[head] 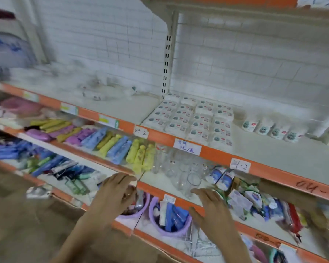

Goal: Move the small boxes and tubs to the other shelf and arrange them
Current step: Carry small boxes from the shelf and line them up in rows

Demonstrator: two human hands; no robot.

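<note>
Several small white boxes with grey and red labels lie in neat rows on the right part of the orange-edged shelf. A short row of white tubs lies to their right. The left part of that shelf holds only a few blurred clear wrappers. My left hand and my right hand hover empty with spread fingers in front of the lower shelves, well below the boxes. The whole view is blurred by motion.
Below the boxes, a shelf carries yellow, blue and purple packs and clear glasses. Lower down stand purple buckets with tubes and mixed packets. A perforated upright post divides the shelf bays.
</note>
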